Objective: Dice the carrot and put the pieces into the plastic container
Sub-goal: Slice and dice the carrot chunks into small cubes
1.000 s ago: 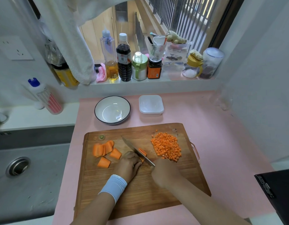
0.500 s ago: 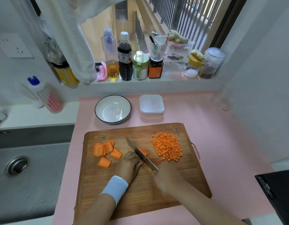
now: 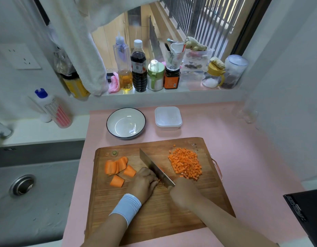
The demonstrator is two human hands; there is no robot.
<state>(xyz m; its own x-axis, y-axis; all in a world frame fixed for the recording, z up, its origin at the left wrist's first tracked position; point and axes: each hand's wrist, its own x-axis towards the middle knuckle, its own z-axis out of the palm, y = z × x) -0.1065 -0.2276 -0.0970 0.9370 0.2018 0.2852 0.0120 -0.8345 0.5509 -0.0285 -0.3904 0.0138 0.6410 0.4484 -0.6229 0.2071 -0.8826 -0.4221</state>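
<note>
Steel knife (image 3: 154, 168) clenched in right grip (image 3: 185, 193); left grip (image 3: 144, 182) curled on carrot piece (image 3: 161, 169); orange cubes (image 3: 185, 164), woodgrain board (image 3: 154, 220).

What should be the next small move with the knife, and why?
Probably press the knife down through the carrot piece that the left hand holds: the right hand grips the knife, its blade is at that piece, and bigger chunks lie uncut to the left.
</note>
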